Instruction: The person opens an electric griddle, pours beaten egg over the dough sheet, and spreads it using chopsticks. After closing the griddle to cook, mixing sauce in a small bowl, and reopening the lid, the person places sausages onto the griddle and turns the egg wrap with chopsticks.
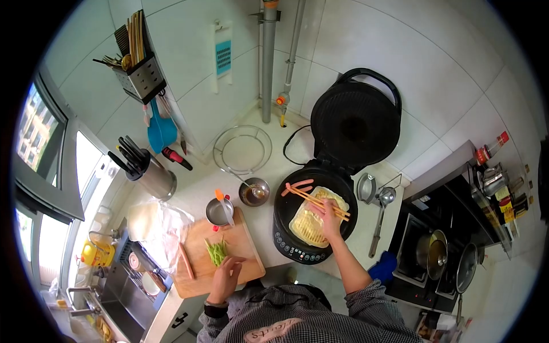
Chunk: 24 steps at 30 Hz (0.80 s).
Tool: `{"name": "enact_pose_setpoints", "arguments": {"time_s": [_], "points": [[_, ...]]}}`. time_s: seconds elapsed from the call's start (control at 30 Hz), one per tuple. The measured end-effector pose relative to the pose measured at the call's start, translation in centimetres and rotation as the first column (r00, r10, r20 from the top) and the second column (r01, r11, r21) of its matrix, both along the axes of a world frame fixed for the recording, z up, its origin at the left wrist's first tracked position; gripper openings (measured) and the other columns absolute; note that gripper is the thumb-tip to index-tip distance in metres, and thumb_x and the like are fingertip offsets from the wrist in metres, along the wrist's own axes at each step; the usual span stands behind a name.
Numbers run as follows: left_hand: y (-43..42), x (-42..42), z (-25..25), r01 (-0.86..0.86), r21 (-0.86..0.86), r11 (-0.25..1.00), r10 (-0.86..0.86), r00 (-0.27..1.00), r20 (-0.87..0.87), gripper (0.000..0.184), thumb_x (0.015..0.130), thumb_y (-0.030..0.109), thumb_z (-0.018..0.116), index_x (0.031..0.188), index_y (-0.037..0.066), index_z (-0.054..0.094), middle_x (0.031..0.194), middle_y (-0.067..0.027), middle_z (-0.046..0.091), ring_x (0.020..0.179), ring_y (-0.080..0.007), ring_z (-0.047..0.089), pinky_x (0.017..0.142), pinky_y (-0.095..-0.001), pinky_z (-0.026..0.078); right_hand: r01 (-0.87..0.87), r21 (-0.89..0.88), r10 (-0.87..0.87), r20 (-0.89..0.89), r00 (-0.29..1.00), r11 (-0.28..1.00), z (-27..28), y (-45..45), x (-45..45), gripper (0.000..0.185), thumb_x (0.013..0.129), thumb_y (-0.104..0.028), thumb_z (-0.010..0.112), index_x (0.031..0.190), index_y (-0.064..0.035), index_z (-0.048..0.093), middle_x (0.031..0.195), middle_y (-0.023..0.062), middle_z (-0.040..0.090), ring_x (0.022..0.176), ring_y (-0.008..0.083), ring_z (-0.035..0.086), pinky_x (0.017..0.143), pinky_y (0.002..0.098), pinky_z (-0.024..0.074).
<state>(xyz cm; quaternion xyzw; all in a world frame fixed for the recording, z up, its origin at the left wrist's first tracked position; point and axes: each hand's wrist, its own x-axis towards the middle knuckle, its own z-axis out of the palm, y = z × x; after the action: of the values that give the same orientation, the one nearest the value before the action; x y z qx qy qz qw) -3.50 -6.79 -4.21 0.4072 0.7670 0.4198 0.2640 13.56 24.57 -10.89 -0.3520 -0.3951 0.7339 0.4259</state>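
My right hand (327,219) grips a pair of wooden chopsticks (306,195) over the open electric baking pan (282,232). Under them lies a pale yellow flatbread (307,227) with ridged marks. The chopstick tips reach the sausage pieces (297,186) at the pan's left side; I cannot tell if they pinch one. My left hand (226,278) hovers at the near edge of the wooden cutting board (249,251), fingers loosely extended and holding nothing visible. Just beyond its fingertips sits a small pile of green vegetable strips (217,251). A long sausage (186,261) rests on the board's left side.
A metal bowl with an orange-handled brush (219,195) stands at the board's far edge, beside a bowl of sauce (254,192). Behind are a wire rack (242,150) and the raised pan lid (355,123). A ladle (378,228) lies right; the stove (412,251) is farther right.
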Motion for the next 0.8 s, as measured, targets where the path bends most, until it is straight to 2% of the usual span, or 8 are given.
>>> {"name": "enact_pose_setpoints", "arguments": {"time_s": [0.23, 0.47, 0.53, 0.57, 0.63, 0.67, 0.73, 0.8], "points": [[0.5, 0.0, -0.2, 0.024, 0.005, 1.000, -0.024, 1.000, -0.011, 0.018, 0.092, 0.010, 0.053, 0.104, 0.003, 0.064, 0.095, -0.0125, 0.061, 0.079, -0.0238, 0.062, 0.072, -0.0322, 0.048, 0.088, -0.251, -0.171, -0.330, 0.929, 0.964, 1.4, 0.7, 2.2, 0.022, 0.098, -0.022, 0.051, 0.100, -0.0005, 0.053, 0.113, 0.0210, 0.060, 0.112, 0.0366, 0.059, 0.100, 0.0417, 0.0491], [1.1, 0.3, 0.4, 0.040, -0.014, 0.999, -0.040, 0.999, 0.014, 0.018, 0.092, 0.011, 0.054, 0.104, 0.004, 0.065, 0.097, -0.0121, 0.062, 0.080, -0.0237, 0.062, 0.072, -0.0320, 0.048, 0.161, -0.414, -0.331, -0.381, 0.863, 0.896, -2.6, 3.1, 4.1, 0.021, 0.097, -0.018, 0.052, 0.103, 0.0016, 0.049, 0.114, 0.0218, 0.058, 0.112, 0.0366, 0.058, 0.098, 0.0413, 0.0507], [1.1, 0.3, 0.4, 0.054, -0.023, 0.998, -0.054, 0.999, -0.004, 0.018, 0.092, 0.010, 0.054, 0.105, 0.004, 0.065, 0.096, -0.0120, 0.062, 0.079, -0.0236, 0.062, 0.072, -0.0319, 0.048, 0.266, -0.356, -0.353, -0.207, 0.912, 0.896, -2.1, 2.9, 3.8, 0.020, 0.096, -0.018, 0.054, 0.099, 0.0013, 0.050, 0.108, 0.0187, 0.059, 0.108, 0.0373, 0.060, 0.098, 0.0405, 0.0506], [1.1, 0.3, 0.3, 0.051, -0.022, 0.998, -0.051, 0.999, -0.006, 0.018, 0.092, 0.010, 0.054, 0.105, 0.004, 0.065, 0.096, -0.0120, 0.062, 0.079, -0.0236, 0.062, 0.072, -0.0319, 0.048, 0.263, -0.355, -0.350, -0.209, 0.913, 0.897, -2.1, 2.6, 3.6, 0.020, 0.096, -0.018, 0.054, 0.099, 0.0013, 0.050, 0.108, 0.0187, 0.059, 0.108, 0.0373, 0.060, 0.098, 0.0405, 0.0506], [0.9, 0.3, 0.0, 0.045, -0.021, 0.999, -0.045, 0.999, -0.006, 0.018, 0.091, 0.010, 0.054, 0.105, 0.004, 0.065, 0.096, -0.0121, 0.062, 0.079, -0.0235, 0.062, 0.071, -0.0318, 0.049, 0.303, 0.022, -0.299, -0.112, 0.948, 0.953, -2.2, 1.5, 3.4, 0.019, 0.095, -0.018, 0.055, 0.099, -0.0003, 0.049, 0.104, 0.0154, 0.058, 0.103, 0.0342, 0.062, 0.094, 0.0385, 0.0523], [0.8, 0.3, -0.1, 0.044, -0.023, 0.999, -0.044, 0.999, -0.005, 0.018, 0.091, 0.010, 0.054, 0.105, 0.004, 0.065, 0.096, -0.0121, 0.062, 0.079, -0.0235, 0.062, 0.071, -0.0318, 0.049, 0.303, 0.021, -0.299, -0.111, 0.948, 0.953, -2.1, 1.0, 3.2, 0.019, 0.095, -0.018, 0.055, 0.099, -0.0003, 0.049, 0.104, 0.0154, 0.058, 0.103, 0.0342, 0.062, 0.094, 0.0385, 0.0523], [0.6, 0.2, -0.5, 0.046, -0.021, 0.999, -0.046, 0.999, 0.004, 0.018, 0.091, 0.009, 0.055, 0.105, 0.004, 0.065, 0.096, -0.0121, 0.062, 0.078, -0.0235, 0.061, 0.071, -0.0317, 0.049, 0.177, 0.115, -0.186, 0.074, 0.980, 0.977, -1.9, -0.1, 2.3, 0.020, 0.095, -0.019, 0.057, 0.098, -0.0013, 0.049, 0.102, 0.0136, 0.058, 0.099, 0.0309, 0.064, 0.091, 0.0371, 0.0528], [0.7, 0.3, -0.3, 0.050, -0.025, 0.998, -0.050, 0.999, 0.003, 0.018, 0.091, 0.009, 0.055, 0.105, 0.004, 0.064, 0.096, -0.0121, 0.062, 0.078, -0.0236, 0.062, 0.071, -0.0316, 0.049, 0.143, 0.159, -0.159, 0.095, 0.983, 0.977, -2.9, -1.1, 1.1, 0.018, 0.095, -0.017, 0.057, 0.097, -0.0006, 0.050, 0.100, 0.0137, 0.059, 0.095, 0.0279, 0.066, 0.088, 0.0350, 0.0540]]}}
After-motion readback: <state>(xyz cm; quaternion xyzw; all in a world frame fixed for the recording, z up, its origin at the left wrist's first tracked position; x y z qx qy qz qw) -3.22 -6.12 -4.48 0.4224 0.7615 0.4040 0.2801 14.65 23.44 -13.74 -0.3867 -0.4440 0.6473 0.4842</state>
